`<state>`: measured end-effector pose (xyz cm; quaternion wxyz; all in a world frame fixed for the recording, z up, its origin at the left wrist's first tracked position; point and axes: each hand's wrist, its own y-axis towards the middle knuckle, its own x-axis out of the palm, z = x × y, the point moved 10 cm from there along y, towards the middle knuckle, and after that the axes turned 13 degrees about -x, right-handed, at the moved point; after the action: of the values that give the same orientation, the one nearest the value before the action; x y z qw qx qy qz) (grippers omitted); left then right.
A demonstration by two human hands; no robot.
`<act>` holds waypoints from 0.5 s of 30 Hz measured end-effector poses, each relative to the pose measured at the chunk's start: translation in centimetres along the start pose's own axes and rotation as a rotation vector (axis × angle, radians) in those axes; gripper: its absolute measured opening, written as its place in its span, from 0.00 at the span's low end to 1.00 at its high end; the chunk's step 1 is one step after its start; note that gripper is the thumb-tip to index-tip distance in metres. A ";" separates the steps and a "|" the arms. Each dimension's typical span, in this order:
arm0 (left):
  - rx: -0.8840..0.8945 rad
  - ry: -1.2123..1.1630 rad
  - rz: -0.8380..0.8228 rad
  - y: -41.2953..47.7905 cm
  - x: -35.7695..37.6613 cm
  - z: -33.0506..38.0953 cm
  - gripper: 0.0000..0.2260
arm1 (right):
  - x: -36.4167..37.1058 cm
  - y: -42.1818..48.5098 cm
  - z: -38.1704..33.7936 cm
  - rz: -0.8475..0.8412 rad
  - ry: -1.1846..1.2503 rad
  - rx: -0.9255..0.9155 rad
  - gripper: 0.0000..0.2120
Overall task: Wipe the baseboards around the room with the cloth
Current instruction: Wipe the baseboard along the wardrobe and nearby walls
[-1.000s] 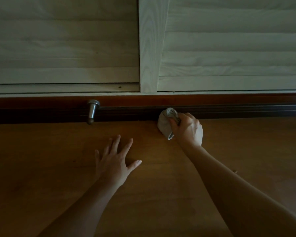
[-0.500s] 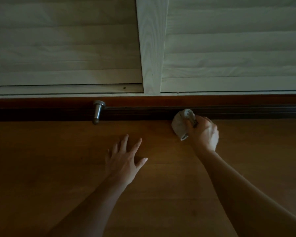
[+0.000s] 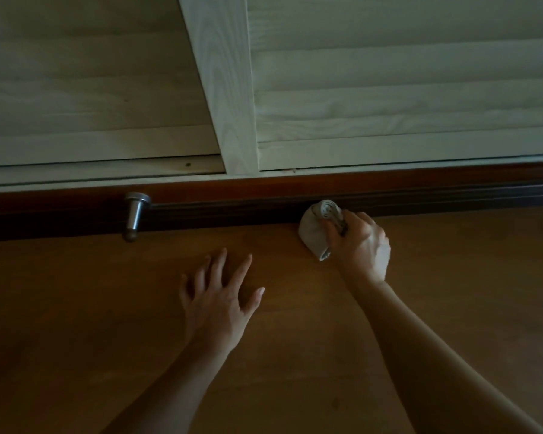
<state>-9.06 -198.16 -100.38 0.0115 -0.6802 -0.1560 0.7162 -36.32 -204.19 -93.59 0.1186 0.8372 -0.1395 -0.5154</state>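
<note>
We see the right hand (image 3: 361, 245) with its fingers curled tightly round a bunched pale cloth (image 3: 312, 231), held at the foot of the dark baseboard (image 3: 232, 211), well to the right of the metal door stopper (image 3: 134, 214). That joint lies in shadow, so we cannot tell how much cloth touches the board. The left hand (image 3: 217, 302) lies on the wooden floor (image 3: 76, 308), below and right of the stopper, fingers straight and spread, holding nothing. Above the stopper, pale slatted panels (image 3: 389, 89) run out of view.
</note>
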 end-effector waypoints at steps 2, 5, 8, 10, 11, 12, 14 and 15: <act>0.001 0.007 0.016 0.0 0.0 0.2 0.31 | -1.0 -0.4 1.7 0.032 -0.007 0.083 0.12; 0.015 0.013 0.034 0.1 0.2 0.3 0.30 | -1.5 -0.6 2.5 0.042 -0.005 0.144 0.12; 0.025 -0.001 0.042 0.2 0.2 0.5 0.30 | -1.0 -0.2 1.3 0.021 0.009 0.103 0.12; 0.029 0.000 0.039 0.1 0.2 0.6 0.30 | -0.9 0.0 1.3 -0.003 0.015 0.069 0.12; 0.031 0.011 0.040 0.1 0.3 0.6 0.30 | -1.1 0.0 1.7 -0.004 0.008 0.069 0.12; 0.033 0.019 0.042 0.0 0.3 0.6 0.30 | -1.4 -0.2 2.4 0.011 0.002 0.087 0.12; 0.033 0.031 0.043 0.0 0.4 0.5 0.30 | -1.8 -0.7 3.1 0.056 0.005 0.143 0.13; 0.029 0.035 0.042 0.0 0.4 0.5 0.30 | -1.6 -0.8 2.8 0.060 0.010 0.152 0.13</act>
<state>-9.54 -198.18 -100.78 0.0090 -0.6954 -0.1310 0.7066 -39.41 -203.03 -93.73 0.0708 0.8417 -0.2024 -0.4956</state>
